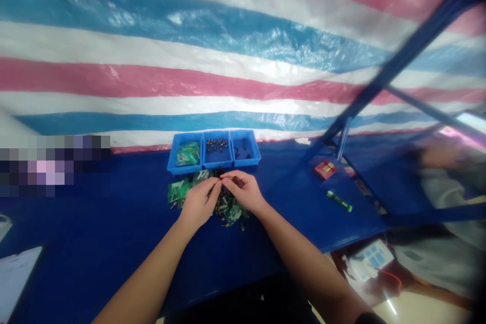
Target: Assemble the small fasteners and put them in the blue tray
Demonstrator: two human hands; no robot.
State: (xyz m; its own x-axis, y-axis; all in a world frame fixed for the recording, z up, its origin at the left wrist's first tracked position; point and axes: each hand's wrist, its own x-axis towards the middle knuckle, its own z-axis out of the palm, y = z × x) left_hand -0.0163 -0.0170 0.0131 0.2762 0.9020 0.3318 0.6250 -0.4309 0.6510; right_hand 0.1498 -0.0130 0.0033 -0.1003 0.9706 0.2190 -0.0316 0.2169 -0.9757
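My left hand (199, 201) and my right hand (245, 191) meet fingertip to fingertip over a pile of small parts (230, 210). Both are closed in a pinch; whatever lies between the fingers is too small and hidden to make out. The pile mixes clear and green plastic pieces with brass-coloured and dark bits. Green packets (177, 190) lie left of it. Just behind stand three joined blue bins: the left bin (170, 158) holds green and clear pieces, the middle bin (218, 163) small round metallic parts, and the right bin (246, 162) a few dark pieces.
On the blue table (125, 233) lie a red box (325, 169) and a green tube (339, 201) at the right. A blue metal frame (364, 88) slants up there. A blurred person (436, 202) is beyond it. White paper (17, 276) lies at the left edge.
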